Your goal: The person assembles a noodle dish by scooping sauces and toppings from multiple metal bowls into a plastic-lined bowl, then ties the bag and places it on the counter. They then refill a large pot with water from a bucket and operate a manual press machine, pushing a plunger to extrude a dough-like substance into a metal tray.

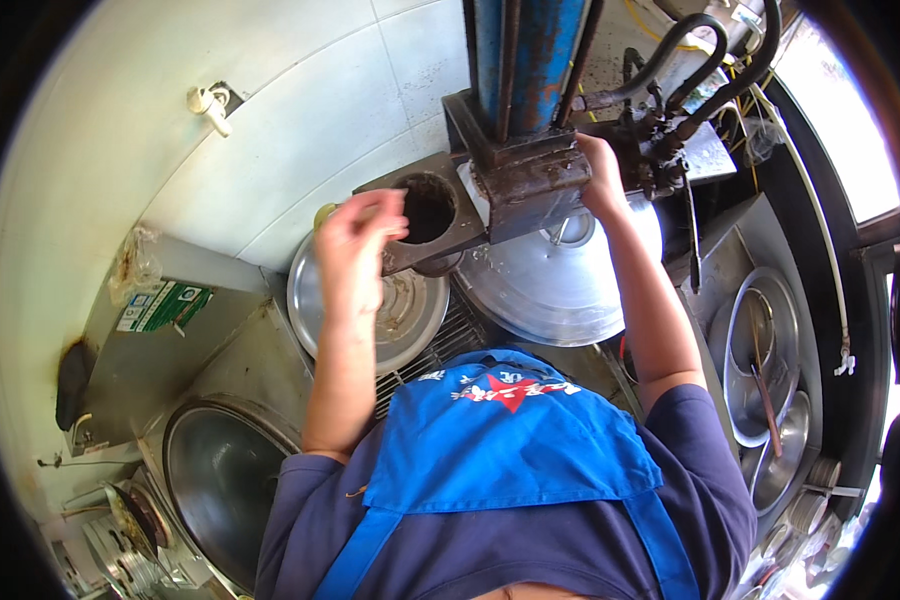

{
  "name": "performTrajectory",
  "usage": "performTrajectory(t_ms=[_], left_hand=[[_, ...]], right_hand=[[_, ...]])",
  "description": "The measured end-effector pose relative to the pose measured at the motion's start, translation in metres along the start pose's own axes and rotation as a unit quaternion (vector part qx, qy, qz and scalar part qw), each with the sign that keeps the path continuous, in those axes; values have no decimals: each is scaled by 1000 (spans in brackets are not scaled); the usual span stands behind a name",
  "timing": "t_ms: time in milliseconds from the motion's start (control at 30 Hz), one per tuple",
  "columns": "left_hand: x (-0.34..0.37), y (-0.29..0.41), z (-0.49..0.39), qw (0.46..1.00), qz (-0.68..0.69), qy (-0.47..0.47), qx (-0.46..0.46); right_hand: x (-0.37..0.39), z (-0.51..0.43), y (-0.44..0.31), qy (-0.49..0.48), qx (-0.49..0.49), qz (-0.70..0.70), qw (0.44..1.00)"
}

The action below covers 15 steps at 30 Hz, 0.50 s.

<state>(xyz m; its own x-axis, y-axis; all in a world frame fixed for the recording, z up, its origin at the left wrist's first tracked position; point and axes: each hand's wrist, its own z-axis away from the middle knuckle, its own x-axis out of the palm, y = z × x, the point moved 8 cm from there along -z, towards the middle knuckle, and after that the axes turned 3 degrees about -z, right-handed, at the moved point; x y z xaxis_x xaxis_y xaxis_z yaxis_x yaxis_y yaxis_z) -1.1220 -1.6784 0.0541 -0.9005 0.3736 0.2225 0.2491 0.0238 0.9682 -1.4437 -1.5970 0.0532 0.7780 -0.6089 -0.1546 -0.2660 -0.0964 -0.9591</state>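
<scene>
A blue hydraulic cylinder (526,64) stands upright before me in a grimy steel press frame (540,176). To its left juts a metal block (469,206) with a dark round bore (426,208). My left hand (364,225), blurred, is at the left edge of the bore, fingers bent; whether anything is between them is unclear. My right hand (601,176) is against the right side of the press frame, its fingers hidden behind it. Below the block sits a round metal pan (416,322) with pale liquid or residue. A large domed aluminium lid (532,292) lies under the frame.
Black hydraulic hoses (667,60) and a valve assembly (664,142) crowd the upper right, with a metal lever (694,240) hanging down. A wok (221,480) stands at lower left. Metal basins (739,420) and a long-handled utensil (765,405) are on the right.
</scene>
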Motion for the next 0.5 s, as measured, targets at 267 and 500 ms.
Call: performTrajectory(t_ms=[267, 500], left_hand=[[-168, -91, 40, 929, -316, 155, -111], [-116, 23, 30, 880, -361, 244, 191]], right_hand=[[9, 4, 7, -132, 78, 31, 988], [6, 1, 6, -229, 132, 207, 942]])
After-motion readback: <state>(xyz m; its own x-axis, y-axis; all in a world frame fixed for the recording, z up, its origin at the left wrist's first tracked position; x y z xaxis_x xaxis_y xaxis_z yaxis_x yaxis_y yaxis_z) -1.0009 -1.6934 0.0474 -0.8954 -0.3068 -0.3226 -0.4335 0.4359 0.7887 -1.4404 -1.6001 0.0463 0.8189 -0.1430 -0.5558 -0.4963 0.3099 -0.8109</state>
